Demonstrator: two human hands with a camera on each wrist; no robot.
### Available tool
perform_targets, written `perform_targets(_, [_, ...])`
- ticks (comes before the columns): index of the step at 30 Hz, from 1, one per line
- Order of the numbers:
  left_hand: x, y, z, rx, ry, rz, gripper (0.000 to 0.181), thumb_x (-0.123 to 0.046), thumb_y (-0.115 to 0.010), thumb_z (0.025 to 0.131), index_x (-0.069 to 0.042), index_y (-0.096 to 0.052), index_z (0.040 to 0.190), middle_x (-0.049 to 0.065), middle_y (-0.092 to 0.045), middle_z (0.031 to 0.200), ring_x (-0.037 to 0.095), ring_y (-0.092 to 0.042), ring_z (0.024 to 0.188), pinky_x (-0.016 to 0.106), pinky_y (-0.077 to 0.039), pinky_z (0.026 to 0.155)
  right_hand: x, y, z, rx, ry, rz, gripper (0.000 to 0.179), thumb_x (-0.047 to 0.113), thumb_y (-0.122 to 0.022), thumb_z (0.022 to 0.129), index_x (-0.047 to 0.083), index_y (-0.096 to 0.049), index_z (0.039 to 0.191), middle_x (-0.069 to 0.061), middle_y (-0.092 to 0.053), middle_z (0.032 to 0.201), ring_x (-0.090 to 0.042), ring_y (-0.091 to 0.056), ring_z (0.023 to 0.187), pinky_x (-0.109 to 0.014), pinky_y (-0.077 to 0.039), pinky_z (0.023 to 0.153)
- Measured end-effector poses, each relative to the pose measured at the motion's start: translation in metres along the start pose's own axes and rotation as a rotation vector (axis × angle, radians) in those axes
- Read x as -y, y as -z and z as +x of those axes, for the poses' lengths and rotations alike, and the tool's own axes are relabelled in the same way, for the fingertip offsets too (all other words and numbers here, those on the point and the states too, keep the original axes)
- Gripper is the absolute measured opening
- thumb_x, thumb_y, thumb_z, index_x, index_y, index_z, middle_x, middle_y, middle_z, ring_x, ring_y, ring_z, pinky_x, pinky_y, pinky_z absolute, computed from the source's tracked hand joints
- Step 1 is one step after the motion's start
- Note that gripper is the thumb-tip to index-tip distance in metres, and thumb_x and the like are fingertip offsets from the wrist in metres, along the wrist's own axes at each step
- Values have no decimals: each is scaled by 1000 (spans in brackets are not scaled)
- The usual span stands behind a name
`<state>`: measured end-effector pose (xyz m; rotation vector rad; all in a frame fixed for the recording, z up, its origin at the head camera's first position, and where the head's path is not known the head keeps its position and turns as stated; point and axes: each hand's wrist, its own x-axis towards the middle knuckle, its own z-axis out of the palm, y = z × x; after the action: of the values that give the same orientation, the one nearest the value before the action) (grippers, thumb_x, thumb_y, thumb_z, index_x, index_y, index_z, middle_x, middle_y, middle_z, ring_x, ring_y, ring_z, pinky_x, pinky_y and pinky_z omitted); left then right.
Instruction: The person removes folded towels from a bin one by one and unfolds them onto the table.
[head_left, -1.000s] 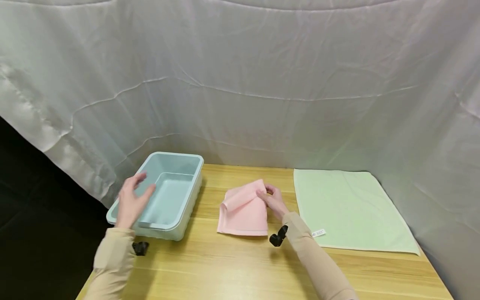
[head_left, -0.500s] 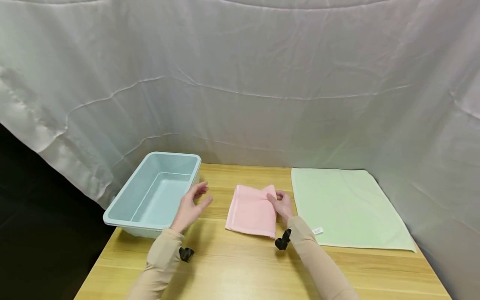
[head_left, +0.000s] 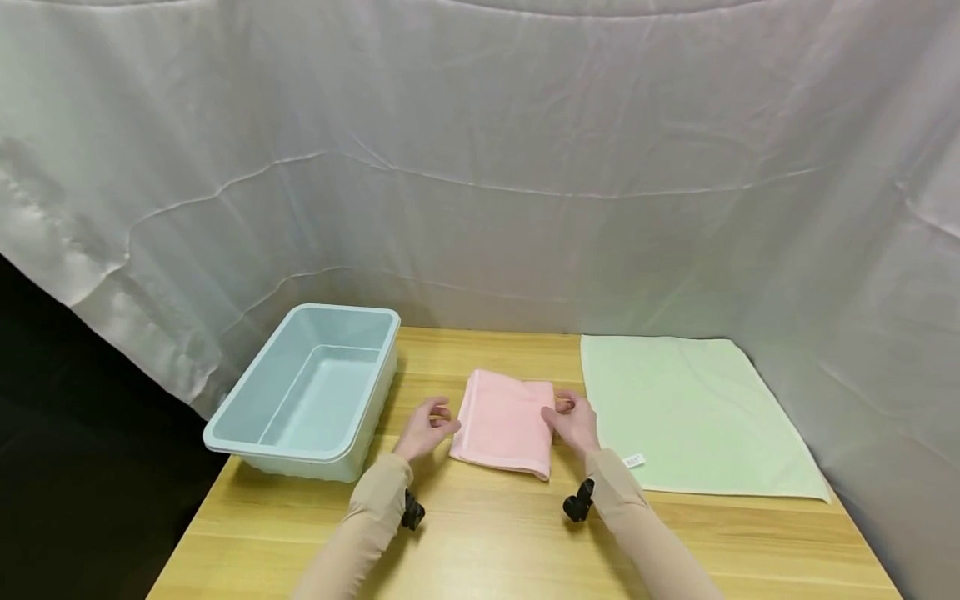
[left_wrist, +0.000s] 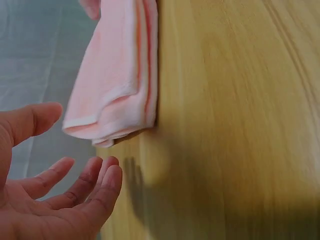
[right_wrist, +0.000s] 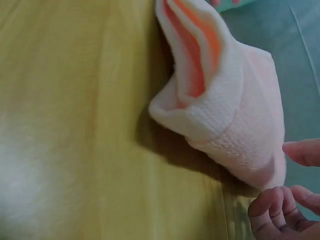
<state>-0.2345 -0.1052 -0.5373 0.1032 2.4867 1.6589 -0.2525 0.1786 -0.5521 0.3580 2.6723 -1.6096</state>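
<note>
A folded pink towel (head_left: 504, 421) lies on the wooden table between both hands. My left hand (head_left: 426, 429) is just left of it, fingers spread and loosely bent, holding nothing. In the left wrist view a gap separates these fingertips (left_wrist: 112, 172) from the towel's layered edge (left_wrist: 142, 65). At the towel's right edge is my right hand (head_left: 573, 421), its thumb over the border in the head view. The right wrist view has its thumb (right_wrist: 305, 152) and bent fingers (right_wrist: 275, 207) apart, right at the towel's side. There the near folds gape slightly.
To the left stands a light blue plastic basin (head_left: 367, 417). A pale green towel (head_left: 697, 417) lies flat on the right, with a small white tag (head_left: 633, 461). Grey curtain (head_left: 480, 208) hangs behind the wooden table (head_left: 480, 533).
My left hand has moved right, from over the basin to beside the pink towel. The towel's raised top layer now lies down, and my right hand's pinch on it has loosened.
</note>
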Motion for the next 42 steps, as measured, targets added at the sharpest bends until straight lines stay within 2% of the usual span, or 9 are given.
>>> perform_targets(3, [0,-6,4,18,49,-1,59,-12,-70,90,7,-48,141,29,-61,128,43,-60,120,50,-54,101,0,0,-7,7,12,8,48,12,-70,88,-3,-58,133,-17,-63,102,-20,-60,81,-23,-47,61])
perform_targets(7, [0,-11,8,30,98,-14,60,-12,-70,90,6,-47,142,30,-60,130,42,-60,120,47,-58,95,2,-4,-16,60,66,73,41,4,-70,86,-5,-61,126,-16,-65,96,-13,-63,69,-24,-54,56])
perform_targets(11, [1,-13,10,35,118,-32,59,-10,-71,90,5,-47,143,29,-64,123,40,-66,110,44,-60,89,5,-9,-22,100,134,79,39,2,-71,85,-6,-63,122,-19,-69,98,-14,-68,77,-25,-59,66])
perform_targets(15, [2,-14,11,43,116,-27,58,-11,-72,90,3,-50,142,23,-68,109,28,-67,97,36,-56,83,4,-10,-24,120,156,71,41,1,-73,83,-6,-62,122,-22,-71,103,-21,-69,86,-29,-60,77])
perform_targets(20, [3,-15,10,64,105,-130,58,-6,-69,91,4,-47,143,15,-62,97,18,-62,82,30,-56,75,3,-12,-25,146,158,89,41,0,-74,82,-7,-62,121,-23,-72,103,-22,-69,87,-24,-58,77])
perform_targets(23, [3,-13,9,53,102,-176,58,-4,-66,93,4,-44,145,12,-56,98,16,-58,78,27,-55,70,3,-13,-26,159,157,106,41,0,-74,83,-5,-63,122,-22,-72,104,-19,-68,88,-20,-55,77])
perform_targets(31, [10,-6,6,30,91,-210,53,-3,-59,97,2,-42,146,10,-49,100,13,-52,65,23,-45,48,7,-19,-32,188,179,135,40,-2,-73,84,-7,-62,122,-24,-71,105,-19,-67,88,-19,-55,78])
perform_targets(37, [17,2,0,16,121,-141,54,-5,-64,95,4,-44,144,21,-60,107,16,-59,71,26,-48,52,14,-26,-39,192,221,141,37,-5,-73,83,-9,-64,118,-23,-71,100,-16,-65,85,-15,-52,75])
perform_targets(42, [18,8,-4,34,155,-150,57,-8,-65,95,3,-42,146,23,-62,115,17,-59,69,27,-51,52,21,-33,-46,243,266,140,36,-2,-73,84,-9,-64,117,-22,-71,98,-13,-64,82,-15,-53,74])
